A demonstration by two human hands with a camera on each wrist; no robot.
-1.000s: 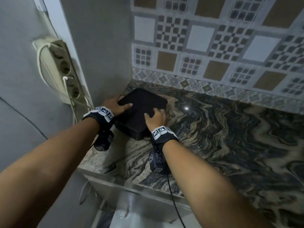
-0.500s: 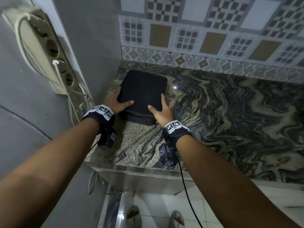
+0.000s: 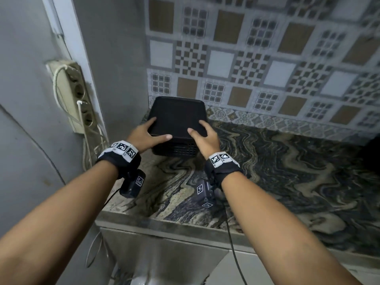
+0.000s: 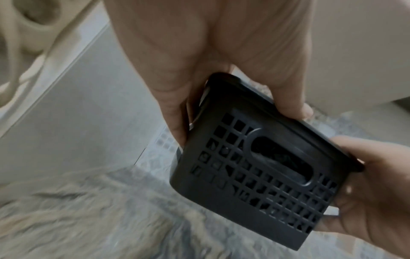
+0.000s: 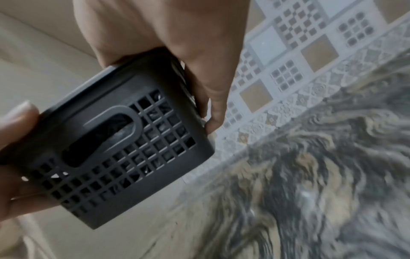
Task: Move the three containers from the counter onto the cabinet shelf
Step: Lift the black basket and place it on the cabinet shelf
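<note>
Marbled desk [image 3: 287,182] fills the lower frame; the black lidded container [image 3: 176,120] sits centre, raised clear of it, clamped between left hand [image 3: 144,134] and right hand [image 3: 207,136], each grip curled round an opposite side.

Dim, even indoor light; soft pictures with motion blur.

The head view is dark and low in contrast, with the wall tiles [image 3: 257,64] smeared toward the upper right and straight lines bowed at the edges. Both wrist views look paler and washed out; the marbled counter [image 5: 310,184] streaks with blur, while the black container [image 4: 261,166] stays fairly sharp. Shadows are faint; no glare shows.
</note>
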